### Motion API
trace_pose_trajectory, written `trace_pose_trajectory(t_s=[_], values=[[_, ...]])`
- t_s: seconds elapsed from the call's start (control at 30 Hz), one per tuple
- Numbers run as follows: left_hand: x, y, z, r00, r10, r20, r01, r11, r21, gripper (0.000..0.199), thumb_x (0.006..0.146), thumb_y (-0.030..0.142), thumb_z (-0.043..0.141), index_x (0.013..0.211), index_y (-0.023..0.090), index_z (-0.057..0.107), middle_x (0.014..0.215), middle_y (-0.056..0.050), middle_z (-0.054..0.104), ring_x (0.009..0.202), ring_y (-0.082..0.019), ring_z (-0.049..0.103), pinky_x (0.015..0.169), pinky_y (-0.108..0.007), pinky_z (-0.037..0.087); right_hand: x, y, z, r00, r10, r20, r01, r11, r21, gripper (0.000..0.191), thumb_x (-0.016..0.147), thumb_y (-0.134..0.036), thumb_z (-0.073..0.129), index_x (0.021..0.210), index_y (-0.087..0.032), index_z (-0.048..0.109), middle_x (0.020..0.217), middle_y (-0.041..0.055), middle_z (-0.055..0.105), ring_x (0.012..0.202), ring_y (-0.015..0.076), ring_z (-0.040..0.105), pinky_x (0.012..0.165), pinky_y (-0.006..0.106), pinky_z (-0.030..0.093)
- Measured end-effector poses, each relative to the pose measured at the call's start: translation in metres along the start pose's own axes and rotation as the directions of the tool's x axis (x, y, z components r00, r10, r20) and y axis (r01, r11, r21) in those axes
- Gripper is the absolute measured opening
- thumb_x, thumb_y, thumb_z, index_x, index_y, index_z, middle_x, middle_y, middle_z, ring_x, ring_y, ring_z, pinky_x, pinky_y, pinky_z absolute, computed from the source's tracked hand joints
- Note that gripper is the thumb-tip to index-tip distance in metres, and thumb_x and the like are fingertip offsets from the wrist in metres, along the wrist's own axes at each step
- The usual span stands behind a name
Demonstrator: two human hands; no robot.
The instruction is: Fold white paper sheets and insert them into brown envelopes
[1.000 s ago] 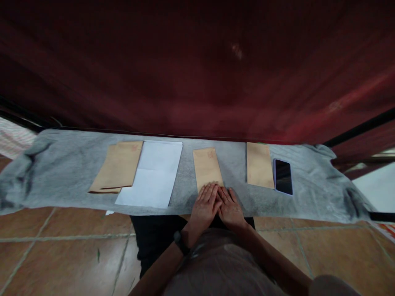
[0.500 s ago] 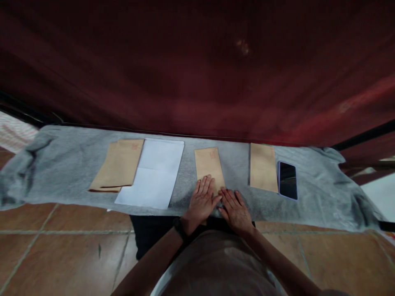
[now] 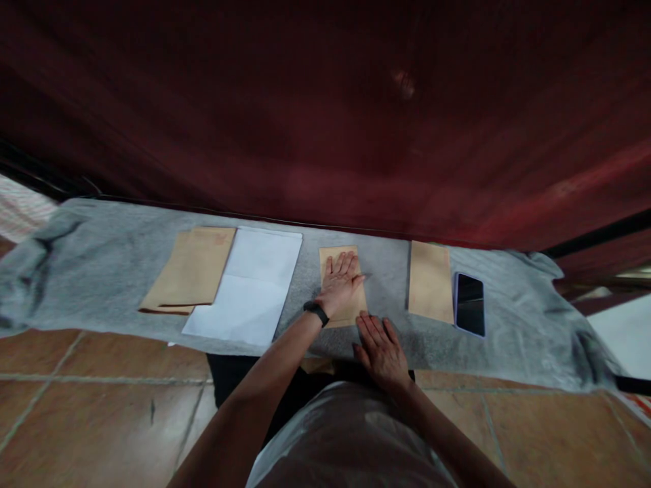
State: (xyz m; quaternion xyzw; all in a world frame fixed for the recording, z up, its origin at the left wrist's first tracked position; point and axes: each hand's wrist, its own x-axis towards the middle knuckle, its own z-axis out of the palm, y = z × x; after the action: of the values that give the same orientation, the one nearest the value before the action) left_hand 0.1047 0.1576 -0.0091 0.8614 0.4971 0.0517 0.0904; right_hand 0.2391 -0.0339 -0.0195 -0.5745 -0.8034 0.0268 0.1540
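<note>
A brown paper envelope (image 3: pixel 350 313) lies flat on the grey cloth in front of me. My left hand (image 3: pixel 340 281) rests flat across its upper and middle part, fingers stretched away from me, and hides much of it. At the envelope's lower right corner is my right hand (image 3: pixel 381 349), laid flat with its fingers extended and the fingertips at the corner. Neither hand grasps anything. A dark band circles my left wrist.
To the left, several brown envelopes (image 3: pixel 196 268) overlap white paper sheets (image 3: pixel 254 288). On the right lie another brown envelope (image 3: pixel 430 281) and a phone (image 3: pixel 470 305) with a purple edge. The grey cloth (image 3: pixel 112 271) covers a narrow surface below a dark red curtain-like backdrop (image 3: pixel 325 135).
My left hand has slid up the envelope, away from me, from its lower end to its upper part. My right hand stays near the lower right corner.
</note>
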Motion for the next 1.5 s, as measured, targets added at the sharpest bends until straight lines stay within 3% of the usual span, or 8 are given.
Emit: trace_pose_trajectory(t_s=[0.23,0.63,0.87,1.17,1.5], values=[[-0.008,-0.003,-0.001,0.998,0.068,-0.011,-0.068,0.998,-0.013,0.065,0.106,0.052,0.026,0.159,0.014,0.032,0.167,-0.01,0.028,0.157,-0.028,0.016,0.128,-0.055,0.011,0.0,0.0,0.0,1.0,0.0,-0.008,0.0,1.0,-0.008,0.06,0.104,-0.034,0.046,0.16,-0.018,0.032,0.157,0.0094,0.046,0.144,0.0248,0.045,0.125,0.048,0.023],[-0.108,-0.001,-0.004,0.946,0.323,-0.025,-0.324,0.943,-0.075,0.06,0.107,0.052,0.029,0.157,0.02,0.036,0.166,-0.007,0.033,0.157,-0.025,0.02,0.128,-0.049,0.013,-0.005,0.007,0.006,0.998,-0.055,-0.007,0.055,0.998,-0.044,0.059,0.106,-0.034,0.042,0.161,-0.015,0.028,0.156,0.0128,0.047,0.144,0.0278,0.045,0.123,0.053,0.024],[-0.148,-0.007,-0.01,0.909,0.413,-0.061,-0.415,0.909,-0.028,0.068,0.101,0.06,0.042,0.157,0.022,0.035,0.167,-0.012,0.031,0.157,-0.028,0.018,0.127,-0.05,0.015,-0.007,0.008,0.01,0.998,-0.062,-0.01,0.061,0.995,-0.076,0.06,0.107,-0.035,0.04,0.162,-0.015,0.025,0.158,0.0131,0.044,0.145,0.0289,0.043,0.123,0.053,0.023],[-0.161,-0.01,-0.015,0.902,0.433,0.005,-0.433,0.901,0.032,0.073,0.101,0.06,0.041,0.158,0.014,0.032,0.167,-0.015,0.027,0.157,-0.027,0.017,0.128,-0.047,0.012,-0.006,0.004,0.008,0.998,-0.064,-0.025,0.063,0.997,-0.043,0.059,0.108,-0.032,0.036,0.162,-0.016,0.023,0.158,0.0136,0.044,0.147,0.0287,0.04,0.124,0.056,0.019],[-0.162,-0.01,-0.018,0.905,0.425,0.007,-0.425,0.905,0.009,0.08,0.1,0.063,0.038,0.158,0.008,0.029,0.166,-0.017,0.031,0.157,-0.025,0.018,0.129,-0.043,0.01,0.001,-0.021,0.014,0.993,-0.113,-0.017,0.113,0.994,0.001,0.065,0.106,-0.029,0.039,0.164,-0.012,0.014,0.159,0.016,0.041,0.146,0.0286,0.043,0.123,0.052,0.026]])
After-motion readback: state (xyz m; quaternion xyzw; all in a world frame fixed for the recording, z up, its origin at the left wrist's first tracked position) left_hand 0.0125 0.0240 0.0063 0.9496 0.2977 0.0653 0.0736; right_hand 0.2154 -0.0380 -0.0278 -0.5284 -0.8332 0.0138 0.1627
